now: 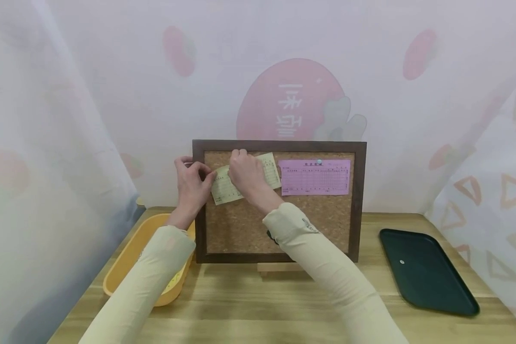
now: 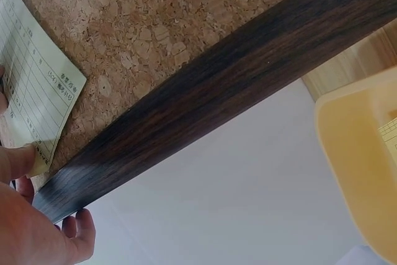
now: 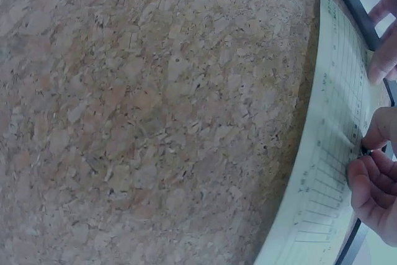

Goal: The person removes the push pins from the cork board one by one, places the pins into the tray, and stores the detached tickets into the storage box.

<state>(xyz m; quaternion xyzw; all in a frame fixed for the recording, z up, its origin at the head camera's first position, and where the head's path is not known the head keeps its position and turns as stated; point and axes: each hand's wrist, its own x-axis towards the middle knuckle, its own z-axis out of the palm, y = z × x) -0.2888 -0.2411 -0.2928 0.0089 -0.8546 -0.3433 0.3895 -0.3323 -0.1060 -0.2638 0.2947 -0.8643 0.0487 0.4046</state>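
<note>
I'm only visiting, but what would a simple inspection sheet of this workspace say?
Surface: light wooden table.
Job's things: pale yellow rectangular paper slip, slanting across a brown cork board with dark frame; purple rectangular paper slip pinned beside it.
Clutter: yellow-orange plastic tub at left holding yellow paper; dark green rectangular tray at right bearing one small whitish object.
Hands: left hand pinches the pale slip's left edge; right hand pinches a small dark object over it.
Cables: nothing seen.
Surroundings: white hangings printed with pink shapes.

long pale cream sleeves (image 1: 344,277)
</note>
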